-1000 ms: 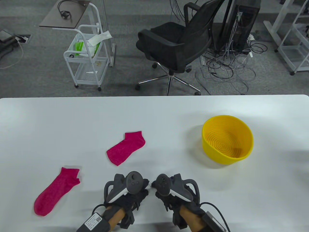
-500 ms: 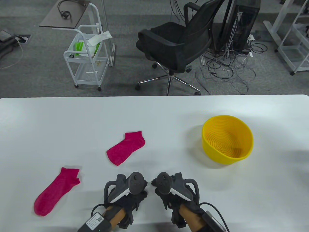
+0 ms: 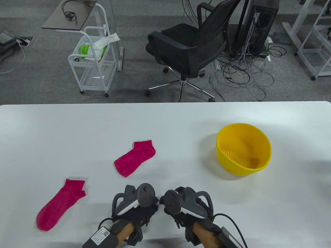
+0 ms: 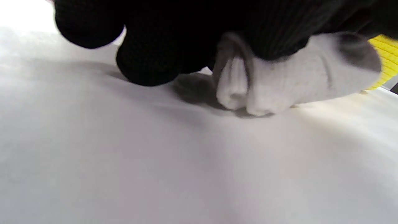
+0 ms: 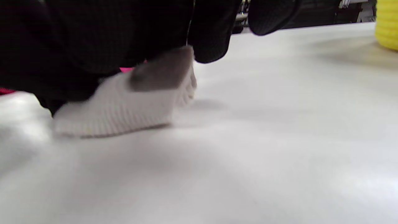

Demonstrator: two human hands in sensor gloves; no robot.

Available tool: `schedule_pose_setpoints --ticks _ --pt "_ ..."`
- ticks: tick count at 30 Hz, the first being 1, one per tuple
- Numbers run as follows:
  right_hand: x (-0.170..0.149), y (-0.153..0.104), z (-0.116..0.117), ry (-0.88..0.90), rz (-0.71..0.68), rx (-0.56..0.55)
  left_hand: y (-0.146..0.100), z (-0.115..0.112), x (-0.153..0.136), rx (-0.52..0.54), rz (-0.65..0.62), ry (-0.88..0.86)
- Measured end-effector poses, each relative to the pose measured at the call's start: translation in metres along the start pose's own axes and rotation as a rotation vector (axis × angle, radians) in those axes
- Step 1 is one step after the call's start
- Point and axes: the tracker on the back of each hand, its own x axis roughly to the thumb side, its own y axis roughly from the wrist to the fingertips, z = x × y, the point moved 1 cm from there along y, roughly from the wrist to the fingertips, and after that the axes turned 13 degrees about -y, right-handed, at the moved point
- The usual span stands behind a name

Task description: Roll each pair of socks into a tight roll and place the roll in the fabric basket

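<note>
Drawn a touch closer together since half a second ago, right hand (image 3: 185, 206) nudged leftward toward left hand (image 3: 135, 205); socks and basket unmoved. Both hands low at the near edge of the worktop (image 3: 165, 124), knuckles almost meeting, fingers curled over a white sock roll (image 4: 289, 84) with grey patches — pressed down against the surface, probably to keep the roll tight while it is wound. Left fingers (image 4: 146, 62) bunched on one end, right fingers (image 5: 211, 37) clamped on the other, roll (image 5: 124, 105) touching the worktop.

From overhead, none of that: trackers and gloves hide the white roll completely. Only the wrist views give away the ribbed fabric and folded end. Not clear from either whether one sock or two in the roll.

Further out, two pink socks lying flat and apart, one at near left (image 3: 60, 204), one toward the middle (image 3: 134, 158), both untouched. Beyond, to the right, yellow basket (image 3: 267, 152) standing with nothing in it, well apart from the hands.
</note>
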Motion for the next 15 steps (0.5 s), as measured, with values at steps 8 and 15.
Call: schedule_pose_setpoints --ticks 8,15 --pt "-0.001 0.008 0.016 -0.009 0.025 0.065 0.001 0.003 -0.003 0.046 0.005 -0.019" --pt "0.002 0.016 0.026 -0.025 0.073 0.078 0.0 0.01 -0.006 0.07 0.0 -0.06"
